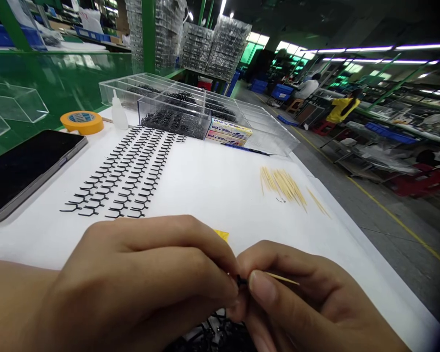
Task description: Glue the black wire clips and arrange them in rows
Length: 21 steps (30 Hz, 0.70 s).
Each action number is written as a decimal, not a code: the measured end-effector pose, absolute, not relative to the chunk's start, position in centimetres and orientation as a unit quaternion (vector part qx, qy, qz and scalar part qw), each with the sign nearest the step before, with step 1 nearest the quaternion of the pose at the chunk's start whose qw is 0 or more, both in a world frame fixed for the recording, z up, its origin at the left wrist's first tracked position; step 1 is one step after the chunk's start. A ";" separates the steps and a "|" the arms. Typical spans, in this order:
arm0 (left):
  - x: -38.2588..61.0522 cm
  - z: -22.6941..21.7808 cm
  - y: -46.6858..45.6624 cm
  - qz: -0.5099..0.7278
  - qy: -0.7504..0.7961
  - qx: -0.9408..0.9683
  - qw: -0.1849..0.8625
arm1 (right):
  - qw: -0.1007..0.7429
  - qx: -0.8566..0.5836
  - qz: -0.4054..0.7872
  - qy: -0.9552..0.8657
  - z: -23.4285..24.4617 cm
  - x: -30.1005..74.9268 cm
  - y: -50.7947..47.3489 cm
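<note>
Dozens of black forked pieces (121, 171) lie beside a tablet (29, 171).

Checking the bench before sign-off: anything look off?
Yes, minor: loose wooden sticks lie scattered on the white bench sheet, with tiny dark bits among them. They look messy beside the neat rows of black forked parts. A small yellow scrap also sits loose nearby.

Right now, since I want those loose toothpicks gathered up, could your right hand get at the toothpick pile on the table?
Probably yes, though it would likely have to let go first: the right hand is pinching a toothpick at a small black piece. Nothing stands between it and the toothpick pile on the white table.
</note>
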<state>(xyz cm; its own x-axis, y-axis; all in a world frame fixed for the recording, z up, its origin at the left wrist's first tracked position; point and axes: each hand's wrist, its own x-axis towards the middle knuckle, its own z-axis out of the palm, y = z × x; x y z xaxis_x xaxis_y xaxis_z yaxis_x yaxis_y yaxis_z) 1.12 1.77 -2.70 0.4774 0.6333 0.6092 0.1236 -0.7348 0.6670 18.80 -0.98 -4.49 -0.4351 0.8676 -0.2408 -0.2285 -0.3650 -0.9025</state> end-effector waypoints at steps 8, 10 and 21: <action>0.5 -4.4 2.8 0.459 0.178 0.834 0.248 | 0.365 -0.396 0.692 -0.481 -4.0 18.8 -1.0; 0.5 -4.5 3.0 0.448 0.179 0.834 0.268 | 0.359 -0.424 0.680 -0.479 -3.8 18.7 -1.0; 0.5 -4.3 3.2 0.431 0.172 0.813 0.352 | 0.411 -0.382 0.662 -0.497 -4.6 18.8 -0.5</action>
